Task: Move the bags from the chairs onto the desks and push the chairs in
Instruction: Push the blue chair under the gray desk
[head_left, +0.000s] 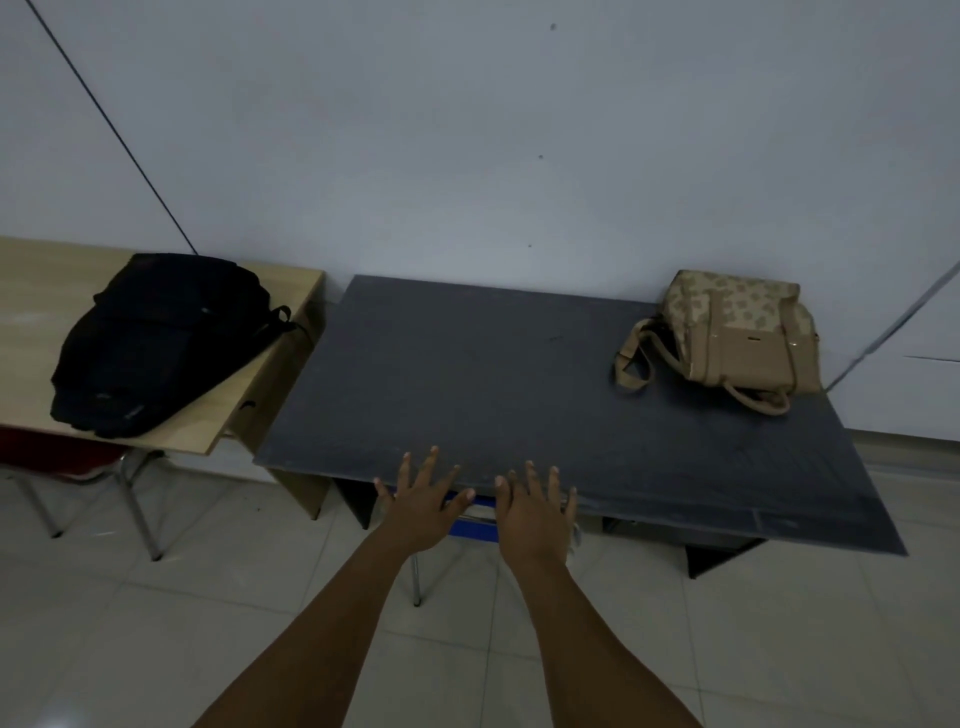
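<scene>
Both my hands are out in front, palms down, fingers spread wide and flat. My left hand (421, 506) and right hand (535, 514) sit side by side at the near edge of the dark grey rectangular desk top (467, 374), fingertips reaching over that edge. Neither hand has a grip on anything. Between and under them I see a strip of the blue chair (470, 519) with a chrome tube along it, mostly hidden under the desk (whether my palms press on it or just hang above, I cannot tell). One thin metal chair leg (415, 577) drops to the pale tiled floor (156, 649) below my left wrist.

The tan patterned backpack with beige leather-look panels (737, 332) lies on the far right part of the grey desk, near the white wall (467, 130), its straps trailing left and toward me.

The black fabric backpack (161, 338) lies on the light wood-grain desk (31, 312) to the left, one strap hanging off that desk's right edge. The two desks stand just beside each other, the wooden one's corner close to the grey one's left side. Under the wooden desk a red chair seat (57, 452) on metal legs pokes out a little (bottom left). A thin dark cable (114, 124) runs diagonally down the wall to behind the black bag.
</scene>
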